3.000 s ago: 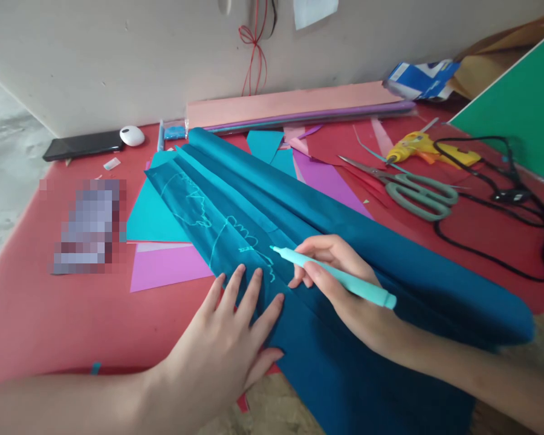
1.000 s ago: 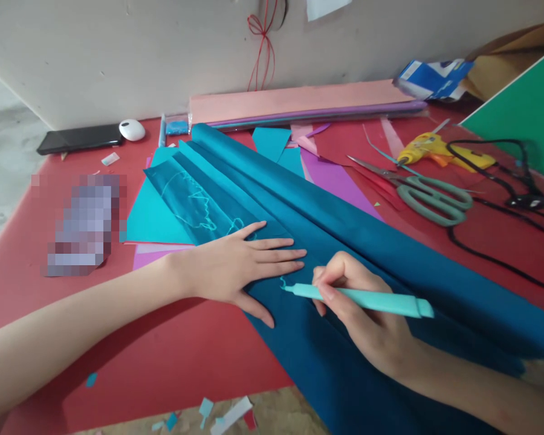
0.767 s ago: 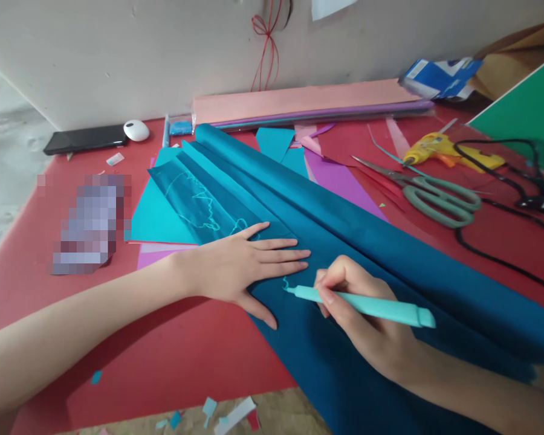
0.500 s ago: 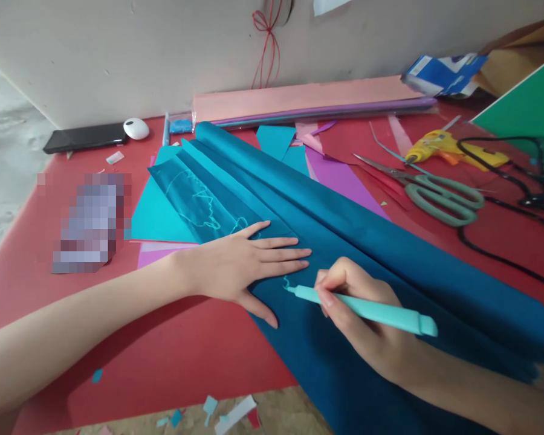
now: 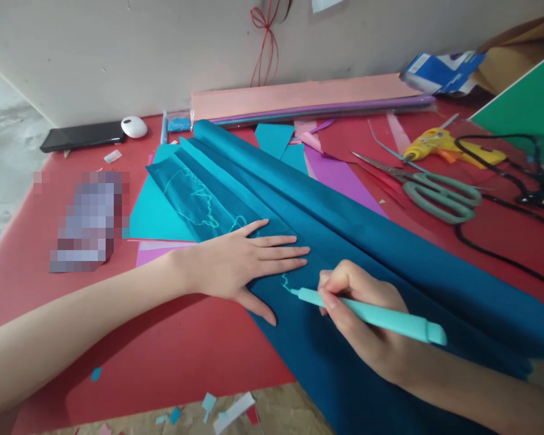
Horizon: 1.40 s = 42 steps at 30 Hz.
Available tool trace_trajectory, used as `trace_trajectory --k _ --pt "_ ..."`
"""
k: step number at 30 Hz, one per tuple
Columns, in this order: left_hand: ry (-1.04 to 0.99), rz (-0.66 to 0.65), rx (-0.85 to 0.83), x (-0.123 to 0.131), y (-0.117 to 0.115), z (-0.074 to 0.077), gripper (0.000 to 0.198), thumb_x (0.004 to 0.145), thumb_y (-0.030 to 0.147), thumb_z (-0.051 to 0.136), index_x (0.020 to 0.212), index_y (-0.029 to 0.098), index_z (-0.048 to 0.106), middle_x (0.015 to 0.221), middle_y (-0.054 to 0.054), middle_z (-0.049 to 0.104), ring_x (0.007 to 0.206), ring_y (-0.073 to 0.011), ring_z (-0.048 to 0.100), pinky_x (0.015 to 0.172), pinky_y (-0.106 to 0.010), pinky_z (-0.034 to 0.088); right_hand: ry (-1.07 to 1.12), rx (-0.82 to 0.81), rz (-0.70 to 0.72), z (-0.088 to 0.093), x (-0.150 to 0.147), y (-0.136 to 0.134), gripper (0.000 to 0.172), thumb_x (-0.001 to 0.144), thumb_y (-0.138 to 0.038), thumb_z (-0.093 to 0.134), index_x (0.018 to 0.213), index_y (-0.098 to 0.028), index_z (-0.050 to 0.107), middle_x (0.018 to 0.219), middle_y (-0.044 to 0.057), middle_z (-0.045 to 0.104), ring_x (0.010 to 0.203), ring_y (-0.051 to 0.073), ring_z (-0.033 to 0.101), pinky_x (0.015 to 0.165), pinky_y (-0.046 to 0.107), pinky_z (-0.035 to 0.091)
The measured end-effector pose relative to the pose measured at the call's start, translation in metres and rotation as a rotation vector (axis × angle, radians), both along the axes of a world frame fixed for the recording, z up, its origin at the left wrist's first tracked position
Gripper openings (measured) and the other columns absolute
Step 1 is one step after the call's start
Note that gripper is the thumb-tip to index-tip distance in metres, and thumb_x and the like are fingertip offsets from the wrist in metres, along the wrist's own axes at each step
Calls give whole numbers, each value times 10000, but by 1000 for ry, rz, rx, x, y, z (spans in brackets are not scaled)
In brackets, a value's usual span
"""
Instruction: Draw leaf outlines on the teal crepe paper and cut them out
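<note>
The blue sheet (image 5: 306,341) is laid slantwise across the red counter (image 5: 172,356), with a long roll along its far side and its near end carried past the counter's edge. The left hand (image 5: 242,263) is spread flat on the sheet, fingers straight and parted, nothing grasped. By the right hand (image 5: 372,344) a mint-green marker (image 5: 390,321) is gripped between thumb and fingers, its tip set at the nearer end of a short wavy line (image 5: 284,281); whether the tip is pressed down or slightly raised cannot quite be made out.

The step in hand appears to be the drawing of that line, and it is best served by a firm, even press of the left palm, so that the loose material is neither dragged nor puckered. The spread fingers are well placed close to the line, but some of the light marks (image 5: 204,205) run up to them, so smearing should be guarded against. The marker is best trailed at a low slant with light pressure, since a steep tip could be caught in a crease. Strokes should be confined to the part backed by the counter, as firm support is likely to be lacking in the overhang.
</note>
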<state>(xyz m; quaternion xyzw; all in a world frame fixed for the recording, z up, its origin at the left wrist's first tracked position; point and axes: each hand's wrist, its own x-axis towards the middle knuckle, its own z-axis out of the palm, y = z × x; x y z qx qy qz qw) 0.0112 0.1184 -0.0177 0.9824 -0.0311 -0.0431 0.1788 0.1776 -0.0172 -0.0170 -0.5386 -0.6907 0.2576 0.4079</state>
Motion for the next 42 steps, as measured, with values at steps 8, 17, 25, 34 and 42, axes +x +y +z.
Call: trace_trajectory --k 8,17,25,34,42 --pt "-7 3 8 0 0 0 708 861 563 466 1414 158 289 1474 -53 278 1383 -230 212 1126 -439 -72 14 40 15 -5 0 -1 190 839 -131 410 699 -237 336 490 -76 398 357 76 375 352 200 324" --pt "-23 -13 47 0 -1 0 698 882 567 414 1401 112 310 1477 -47 271 1390 -206 190 1123 -400 -115 -16 62 59 2 -3 0 184 817 -105 403 702 -237 348 514 -81 374 377 73 393 382 201 341" --pt "-43 -11 39 0 -1 0 700 886 565 407 1403 104 302 1473 -45 284 1388 -201 195 1123 -390 -113 56 13 107 3 -3 3 165 818 -122 420 707 -233 368 522 -84 383 365 65 382 358 198 308" --pt "-22 -10 41 0 -1 -1 682 885 553 419 1402 122 309 1476 -43 262 1391 -202 186 1126 -415 -90 15 -12 5 -2 4 -3 183 864 -166 393 702 -239 350 490 -82 406 407 93 440 421 214 378" --pt "-49 -9 39 0 -1 -1 689 888 559 403 1399 106 310 1471 -50 292 1384 -204 207 1125 -409 -91 65 5 78 -4 -1 0 165 869 -181 407 715 -229 372 525 -78 431 390 72 436 383 180 360"
